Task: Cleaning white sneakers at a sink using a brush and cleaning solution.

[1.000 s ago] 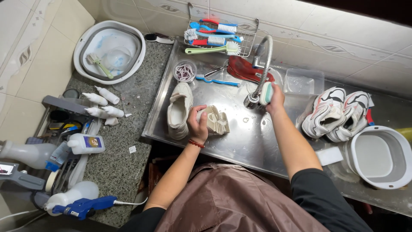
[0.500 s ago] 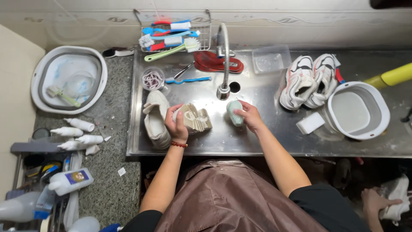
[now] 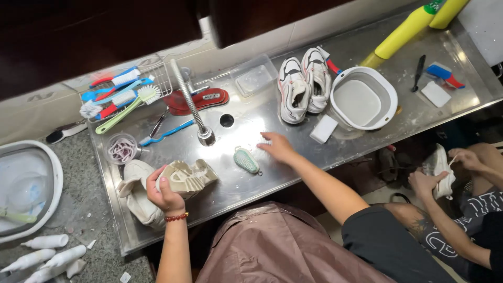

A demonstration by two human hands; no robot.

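One cream shoe [image 3: 186,178] sits sole-up in my left grip [image 3: 163,195] above the wet bench [image 3: 272,173]; my right hand [image 3: 277,148] lies open beside the green brush [image 3: 246,160]. Slippery steel could let it slide.

The sink counter [image 3: 293,173] is glossy wet steel, the basin [image 3: 390,86] smooth plastic, the cream shoe [image 3: 186,178] probably matt fabric.

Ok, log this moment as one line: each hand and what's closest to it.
left hand: grips cream shoe, sole up | right hand: empty, flat on steel sink top | green scrub brush: lying beside right hand
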